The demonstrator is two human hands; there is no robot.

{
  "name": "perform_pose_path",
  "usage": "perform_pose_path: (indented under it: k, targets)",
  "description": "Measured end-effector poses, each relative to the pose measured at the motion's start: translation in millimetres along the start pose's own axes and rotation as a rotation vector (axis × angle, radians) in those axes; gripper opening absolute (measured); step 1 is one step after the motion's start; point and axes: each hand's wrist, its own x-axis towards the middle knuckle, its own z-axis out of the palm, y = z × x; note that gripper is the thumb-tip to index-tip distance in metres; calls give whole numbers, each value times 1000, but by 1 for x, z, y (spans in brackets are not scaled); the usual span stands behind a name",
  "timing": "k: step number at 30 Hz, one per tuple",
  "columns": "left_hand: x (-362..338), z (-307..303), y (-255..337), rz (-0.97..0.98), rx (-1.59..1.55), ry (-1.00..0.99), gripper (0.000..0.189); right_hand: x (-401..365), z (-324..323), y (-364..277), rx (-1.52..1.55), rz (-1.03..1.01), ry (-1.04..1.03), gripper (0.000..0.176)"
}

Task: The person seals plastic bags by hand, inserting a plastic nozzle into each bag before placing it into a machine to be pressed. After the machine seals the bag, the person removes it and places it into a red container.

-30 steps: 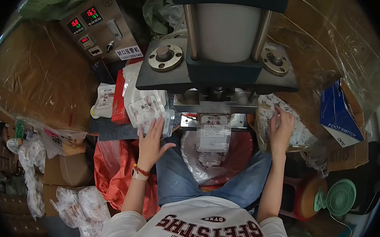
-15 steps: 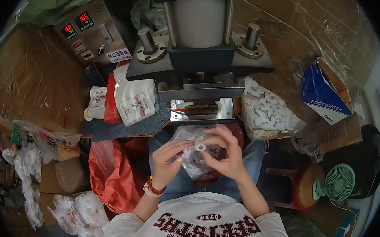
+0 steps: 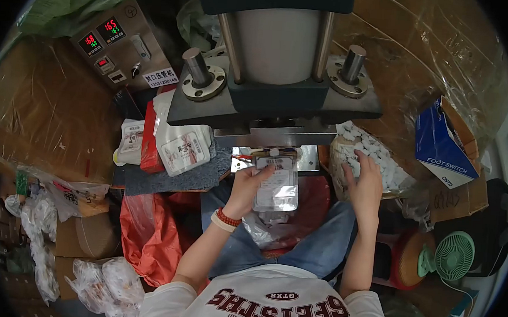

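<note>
My left hand point(image 3: 247, 190) pinches a clear printed pouch point(image 3: 279, 190) by its left side, near the top. A small white spout point(image 3: 274, 152) shows at the pouch's upper edge, at the front of the press's metal bed point(image 3: 309, 158). Over at the right, my right hand point(image 3: 364, 193) is at the near side of a box of small white plastic pieces point(image 3: 388, 162). Its thumb and fingers are apart, and I see nothing between them. More bagged pouches point(image 3: 261, 229) lie on my lap, partly hidden.
The heavy press point(image 3: 276, 95) stands right ahead. Its control box point(image 3: 129, 49) with lit displays is at the upper left. Printed pouches point(image 3: 185, 152) lie on a grey cloth point(image 3: 176, 182). To the right are a foot switch box point(image 3: 443, 149) and a green fan point(image 3: 454, 255).
My left hand has brought the pouch up and forward to the press. The white spout has left my right hand and sits at the pouch's top. My right hand has moved right to the box.
</note>
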Motion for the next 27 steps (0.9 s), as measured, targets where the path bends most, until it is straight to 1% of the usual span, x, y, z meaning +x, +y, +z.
perform_pose_path:
  k: [2,3,6,7,8,9,11,12,13,14,15,16,17,18,20,21,22,23,24,25,26,27]
  targets:
    - [14,-12,-4,-118,-2,-50,19,3,21,36,-579,54,-147,24]
    - [14,-8,-3,-114,4,-5,19,6,20,38,-577,52,-148,24]
    - [8,-2,4,-122,28,31,22,9,22,38,-473,-9,-202,19]
    - [6,-7,11,-119,27,38,22,10,21,38,-399,-56,-151,17]
    - [5,-16,21,-93,298,50,25,13,20,36,-327,-105,-97,15]
    - [4,-26,31,-65,567,63,29,16,15,30,-325,-115,-96,15]
    - [-5,-63,48,561,1264,500,50,10,3,14,127,197,-8,16]
    - [-9,-77,50,582,1641,606,59,2,4,8,127,200,-11,16]
    - [-14,-91,49,591,2020,706,68,-7,6,0,519,254,-21,18]
    - [-19,-116,33,489,1968,535,76,-15,8,-8,910,301,-30,20]
    - [-31,-120,30,526,1927,362,75,-21,11,-14,1010,205,-152,23]
    - [-41,-121,29,561,1884,186,75,-26,16,-27,1123,177,-216,23]
    - [-49,-119,25,669,1788,165,61,-32,20,-40,1235,152,-284,23]
    - [-55,-118,21,667,1789,161,61,-36,28,-46,1306,102,-355,22]
    - [-62,-116,14,535,1336,242,40,-47,41,-62,1219,92,-394,21]
    - [-70,-94,23,391,1131,299,27,-49,43,-69,1038,58,-417,21]
    - [-74,-80,26,395,1128,297,27,-51,46,-78,927,-14,-424,21]
    - [-76,-69,27,549,1053,248,29,-52,49,-87,814,-85,-428,22]
    - [-79,-60,27,697,974,198,30,-51,60,-86,657,-289,-374,26]
    - [-81,-53,30,809,1032,148,32,-53,62,-84,654,-289,-371,26]
    - [-85,-46,33,811,1032,146,32,-54,64,-83,555,-415,-350,26]
    - [-89,-39,37,784,1003,67,33,-54,64,-84,454,-542,-329,25]
